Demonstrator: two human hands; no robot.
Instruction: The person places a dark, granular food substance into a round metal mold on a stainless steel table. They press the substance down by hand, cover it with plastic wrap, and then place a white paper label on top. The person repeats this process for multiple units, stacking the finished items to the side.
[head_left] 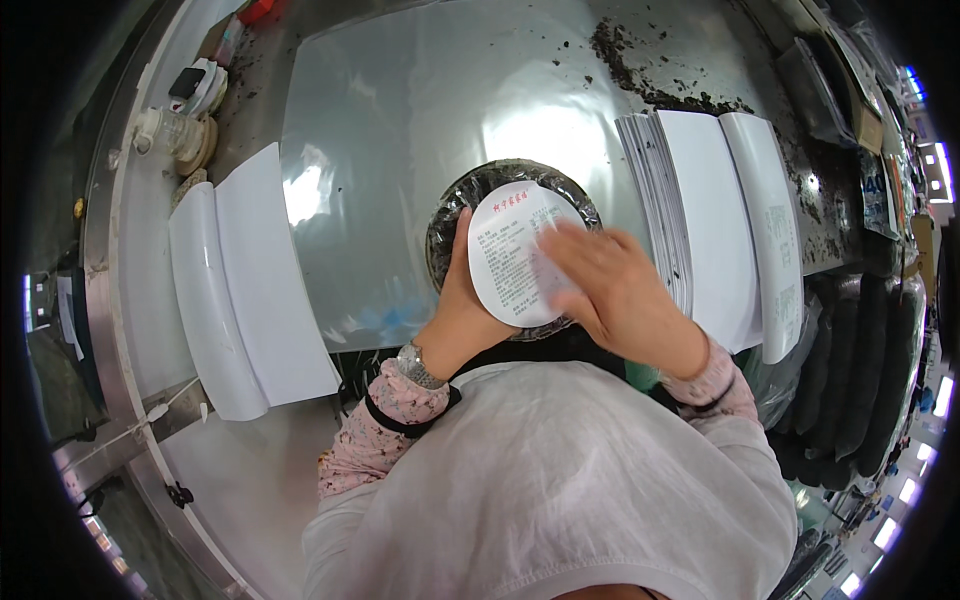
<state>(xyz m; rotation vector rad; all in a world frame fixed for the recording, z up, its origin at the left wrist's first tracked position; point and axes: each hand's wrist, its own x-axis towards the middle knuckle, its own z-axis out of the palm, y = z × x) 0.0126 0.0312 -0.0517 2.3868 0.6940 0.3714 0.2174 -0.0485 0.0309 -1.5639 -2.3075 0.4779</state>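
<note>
A round dark pack wrapped in clear film (450,207) is right in front of me at the near edge of the metal table. A white oval label (510,270) with red and dark print covers much of its top. My left hand (465,300) grips the pack along its left side, and most of its fingers are hidden underneath. My right hand (615,290) lies over the label's right side with its fingers stretched out, smeared by motion. A metal watch (417,366) is on my left wrist.
Stacks of white label sheets lie on the left (265,270) and on the right (720,220). Dark crumbs (640,65) are scattered over the far right of the metal tabletop (400,120). Long dark wrapped packs (850,370) are piled at the right. A tape roll (198,145) sits far left.
</note>
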